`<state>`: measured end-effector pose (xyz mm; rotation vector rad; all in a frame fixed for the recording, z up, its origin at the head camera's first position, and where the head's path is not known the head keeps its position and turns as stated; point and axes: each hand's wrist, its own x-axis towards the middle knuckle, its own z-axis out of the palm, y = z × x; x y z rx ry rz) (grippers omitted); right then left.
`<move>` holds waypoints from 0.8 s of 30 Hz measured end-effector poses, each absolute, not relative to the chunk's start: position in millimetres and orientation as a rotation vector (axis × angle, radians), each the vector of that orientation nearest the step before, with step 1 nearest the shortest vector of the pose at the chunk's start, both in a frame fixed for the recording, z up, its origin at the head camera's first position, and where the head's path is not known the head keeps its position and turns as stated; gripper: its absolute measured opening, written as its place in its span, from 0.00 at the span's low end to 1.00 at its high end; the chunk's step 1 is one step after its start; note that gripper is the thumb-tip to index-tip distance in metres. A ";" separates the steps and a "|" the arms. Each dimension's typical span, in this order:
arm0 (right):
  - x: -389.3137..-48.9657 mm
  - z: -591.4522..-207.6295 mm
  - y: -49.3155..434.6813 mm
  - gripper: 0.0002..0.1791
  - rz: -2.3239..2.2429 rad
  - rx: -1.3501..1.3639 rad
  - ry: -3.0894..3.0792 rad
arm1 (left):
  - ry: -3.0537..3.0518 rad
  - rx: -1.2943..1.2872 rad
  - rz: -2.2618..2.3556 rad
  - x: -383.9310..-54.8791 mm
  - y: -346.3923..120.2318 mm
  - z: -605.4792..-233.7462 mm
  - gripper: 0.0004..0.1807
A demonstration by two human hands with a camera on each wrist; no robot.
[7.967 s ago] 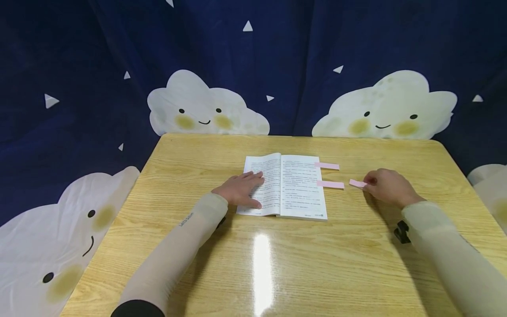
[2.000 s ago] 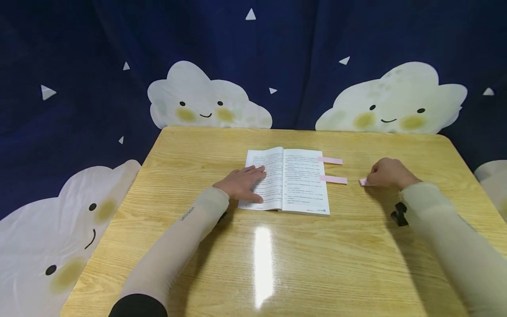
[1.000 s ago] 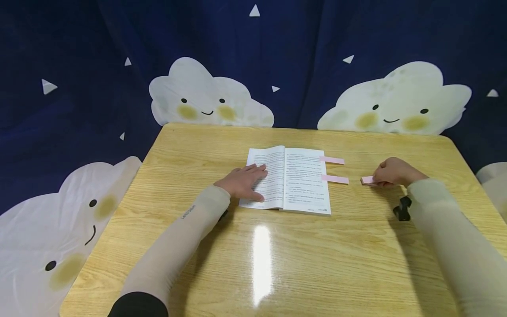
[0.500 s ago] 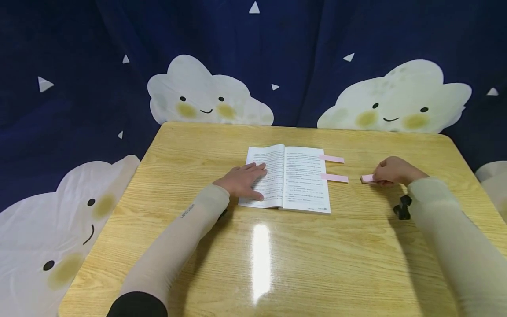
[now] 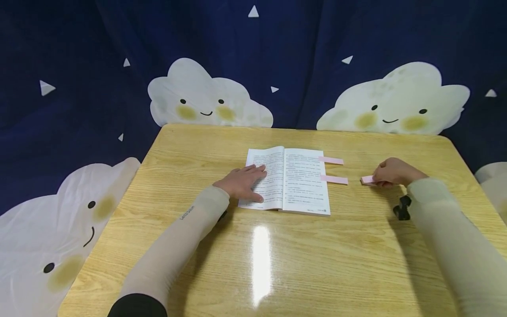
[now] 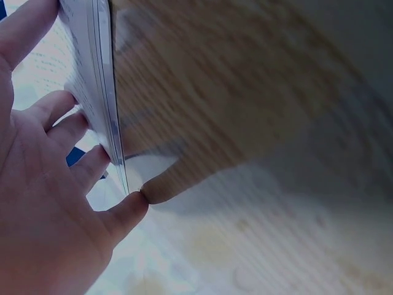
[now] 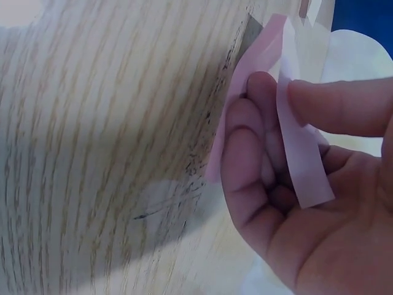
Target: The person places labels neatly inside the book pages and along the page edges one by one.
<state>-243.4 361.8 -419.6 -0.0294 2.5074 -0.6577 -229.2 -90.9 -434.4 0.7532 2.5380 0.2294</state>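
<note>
An open book [image 5: 306, 193] with printed pages lies on the table. My left hand [image 5: 241, 182] rests on its left page with fingers spread; in the left wrist view, the left hand [image 6: 55, 178] lies along the book's edge [image 6: 104, 80]. Two pink sticky strips [image 5: 332, 160] stick out past the right page's edge. Right of them, my right hand [image 5: 396, 171] is at a small pink sticky-note pad [image 5: 366, 180]. In the right wrist view, its thumb and curled fingers pinch a pink sticky note [image 7: 307, 163], bent up from the pad [image 7: 255, 52], whose far end still joins it.
The wooden table [image 5: 317, 264] carries a bright light reflection in front of the book. Behind it hangs a dark blue curtain [image 5: 293, 57] with white smiling clouds. A black wrist device [image 5: 402, 208] sits under the right wrist.
Since two seconds ago my right hand has shifted slightly right, uncovering more of the pad's left end. My left hand stays on the page. The head view has tilted a little.
</note>
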 end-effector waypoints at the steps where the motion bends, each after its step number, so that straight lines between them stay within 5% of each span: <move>1: -243.3 -419.7 361.7 0.16 -0.657 -0.027 2.506 | 2.536 0.752 0.230 -228.9 -90.9 -434.7 0.50; 24: -233.9 -428.1 366.1 0.14 -0.764 -0.006 2.571 | 2.536 0.769 0.234 -229.3 -90.0 -436.6 0.49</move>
